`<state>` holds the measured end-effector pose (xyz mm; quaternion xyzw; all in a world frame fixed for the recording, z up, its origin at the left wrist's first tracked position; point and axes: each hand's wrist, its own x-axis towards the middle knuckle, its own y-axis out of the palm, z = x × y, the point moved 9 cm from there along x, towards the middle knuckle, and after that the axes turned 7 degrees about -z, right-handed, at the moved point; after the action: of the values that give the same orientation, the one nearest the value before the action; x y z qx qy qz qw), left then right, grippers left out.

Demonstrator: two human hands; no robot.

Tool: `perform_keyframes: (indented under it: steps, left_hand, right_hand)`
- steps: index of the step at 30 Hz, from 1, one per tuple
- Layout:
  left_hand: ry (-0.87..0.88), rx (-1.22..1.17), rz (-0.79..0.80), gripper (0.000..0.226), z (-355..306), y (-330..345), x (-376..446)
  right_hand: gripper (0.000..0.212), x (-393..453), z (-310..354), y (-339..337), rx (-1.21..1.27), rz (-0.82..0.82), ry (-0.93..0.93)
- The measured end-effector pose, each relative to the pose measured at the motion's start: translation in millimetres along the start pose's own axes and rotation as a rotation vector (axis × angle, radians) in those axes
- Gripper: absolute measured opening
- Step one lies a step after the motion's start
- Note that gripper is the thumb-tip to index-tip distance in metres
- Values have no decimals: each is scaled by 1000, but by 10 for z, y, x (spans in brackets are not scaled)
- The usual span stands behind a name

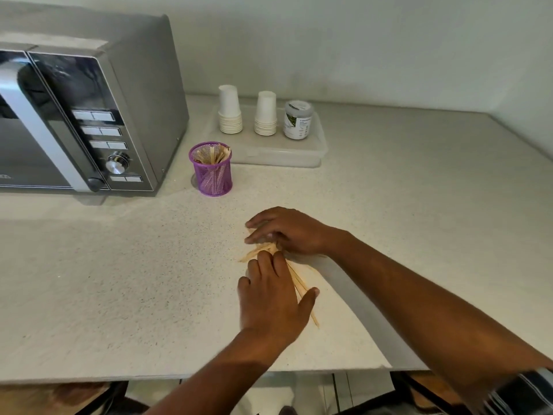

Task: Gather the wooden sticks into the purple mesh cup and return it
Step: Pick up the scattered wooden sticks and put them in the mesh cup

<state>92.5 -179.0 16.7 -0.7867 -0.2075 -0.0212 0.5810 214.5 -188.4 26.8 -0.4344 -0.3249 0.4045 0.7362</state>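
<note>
A purple mesh cup stands upright on the counter just right of the microwave, with several wooden sticks in it. A loose pile of wooden sticks lies on the speckled counter in the middle of the view. My left hand lies flat over the near part of the pile, fingers straight and thumb spread to the right. My right hand rests on the far part of the pile, fingers extended to the left. Most of the pile is hidden under both hands.
A grey microwave fills the left. Behind the cup, a clear plastic tray holds two stacks of white paper cups and a white jar. The counter's front edge runs near the bottom.
</note>
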Motion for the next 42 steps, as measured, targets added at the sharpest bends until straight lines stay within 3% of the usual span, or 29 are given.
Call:
perform_keyframes:
  steps: [4,10,13,16,18,22,28,31,34,37,40,42]
  left_hand:
    - [18,-99,-20,61,169,-111,0]
    - [19,-173,-41,52,607,-285,138]
    - [-11,-138,-1,55,730,-313,157]
    - [-16,-120,52,54,744,-303,124]
    - [-16,-145,76,46,692,-280,146]
    - [-46,-294,101,32,565,-194,251]
    - [-233,-520,82,30,734,-180,415]
    - [-198,-434,-19,51,837,-296,437]
    - [-196,-178,36,94,764,-259,409]
    - [-178,-75,90,115,485,-85,394]
    - [-131,-27,152,118,256,202,390]
    - [-100,17,148,113,207,307,433]
  right_hand:
    - [38,-305,-240,-216,-93,-146,25]
    - [33,-790,-363,-290,-185,-197,184]
    - [61,-1030,-475,-430,-112,-151,378]
    - [88,-1217,-495,-366,-155,55,494]
    - [75,-1191,-410,-286,-146,81,507]
    - [29,-965,-207,-242,-88,-86,548]
    - [25,-764,3,-133,236,-334,631]
    - [22,-969,-261,-361,411,-597,721]
    - [16,-1217,-518,-494,68,-678,756]
    - [28,-1220,-476,-358,-350,-577,631]
    - [65,-1132,-584,-104,-378,-363,603]
    - [78,-1120,-712,-14,-359,-268,648]
